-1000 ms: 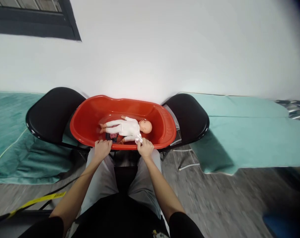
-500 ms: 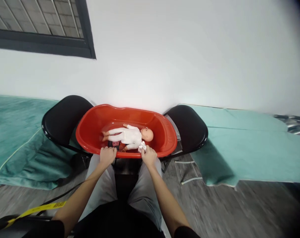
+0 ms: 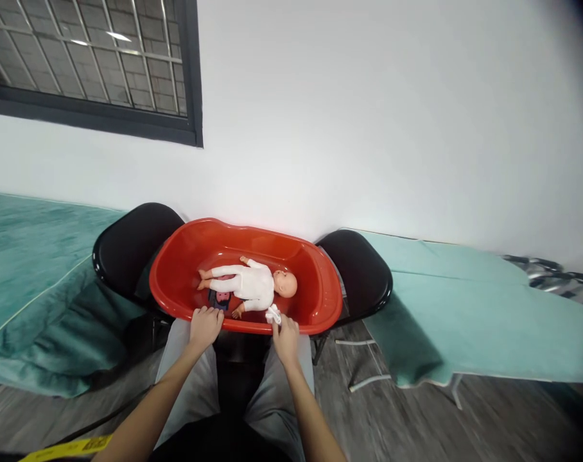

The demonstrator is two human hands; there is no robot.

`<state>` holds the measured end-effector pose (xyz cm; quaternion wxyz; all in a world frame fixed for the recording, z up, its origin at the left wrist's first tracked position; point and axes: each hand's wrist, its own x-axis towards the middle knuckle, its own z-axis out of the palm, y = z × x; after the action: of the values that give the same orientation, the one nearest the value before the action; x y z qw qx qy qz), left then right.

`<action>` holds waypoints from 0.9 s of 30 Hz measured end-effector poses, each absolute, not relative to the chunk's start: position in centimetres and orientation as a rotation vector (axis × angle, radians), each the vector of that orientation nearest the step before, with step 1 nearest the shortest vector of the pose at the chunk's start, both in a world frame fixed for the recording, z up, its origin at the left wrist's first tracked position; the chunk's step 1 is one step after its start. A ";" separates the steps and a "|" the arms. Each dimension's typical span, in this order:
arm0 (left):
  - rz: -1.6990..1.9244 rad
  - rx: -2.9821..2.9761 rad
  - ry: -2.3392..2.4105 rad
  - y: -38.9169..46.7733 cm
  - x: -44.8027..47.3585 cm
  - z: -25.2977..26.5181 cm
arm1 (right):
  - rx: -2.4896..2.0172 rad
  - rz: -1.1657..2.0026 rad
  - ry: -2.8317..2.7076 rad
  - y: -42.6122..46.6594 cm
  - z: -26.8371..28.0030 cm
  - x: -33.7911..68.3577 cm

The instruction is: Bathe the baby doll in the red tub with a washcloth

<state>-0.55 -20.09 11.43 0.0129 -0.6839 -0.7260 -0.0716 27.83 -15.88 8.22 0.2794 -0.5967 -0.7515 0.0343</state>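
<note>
A red plastic tub [image 3: 327, 301] stands in front of me. Inside it a baby doll [image 3: 255, 282] in a white suit lies on its back, head to the right. My left hand [image 3: 205, 330] is closed over the near rim, left of the middle. Farther right, my right hand [image 3: 286, 337] is also closed on that rim. A small crumpled white cloth [image 3: 273, 314] touches its thumb side; whether the fingers pinch it is unclear. Below the doll's legs is a dark item with a pink patch [image 3: 220, 299], partly covered.
Black chairs flank the tub, one at left [image 3: 132, 247] and one at right [image 3: 361, 276]. Green-covered beds stand at far left [image 3: 41, 250] and right [image 3: 465, 321]. Behind is a white wall [image 3: 344, 128] with a barred window [image 3: 94, 58]. A yellow strap [image 3: 70, 448] shows at lower left.
The view has tilted up, so tub and hands sit lower in the picture. Both hands stay on the near rim. The white cloth shows slightly farther from my right fingers.
</note>
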 end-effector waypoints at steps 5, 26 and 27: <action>-0.192 -2.141 -2.272 -20.2 -0.5 12.0 | -1.576 0.115 -1.978 -15.8 8.0 27.7; -0.382 -2.088 -2.200 -20.0 -1.0 10.1 | -1.481 0.094 -1.939 -15.7 7.6 27.6; -0.382 -2.090 -2.198 -20.0 -1.0 10.1 | -1.481 0.096 -1.939 -15.7 7.6 27.6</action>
<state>-0.98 -20.01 10.09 0.0424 -0.6830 -0.7185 -0.1248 27.64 -15.70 7.58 0.3427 -0.5698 -0.7460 0.0371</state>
